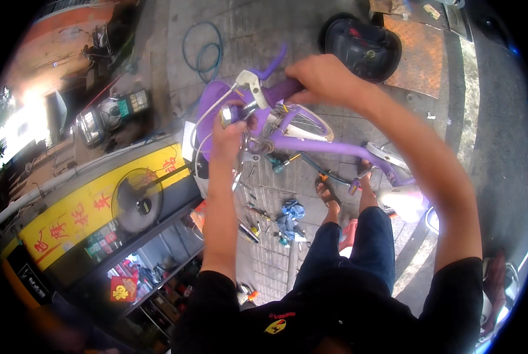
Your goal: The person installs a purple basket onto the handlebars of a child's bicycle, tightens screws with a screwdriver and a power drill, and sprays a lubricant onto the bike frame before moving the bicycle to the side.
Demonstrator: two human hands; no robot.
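A purple bicycle (329,146) lies across the pavement in front of me, with a white brake lever housing (252,87) and cables on its handlebar. My right hand (326,79) is closed round the dark purple handlebar grip (280,92) at upper centre. My left hand (234,127) is closed round the chrome part of the handlebar (228,115), just below the lever housing; exactly how its fingers wrap is partly hidden. The white-walled front wheel (308,127) shows behind the frame, below my right hand.
Loose tools and blue rags (292,212) lie by my sandalled feet. A fan (139,203) stands beside a yellow sign (57,230) and shelving with parts at left. A black seat (361,47) rests near a rusty plate (417,59). A blue hose (202,44) coils behind.
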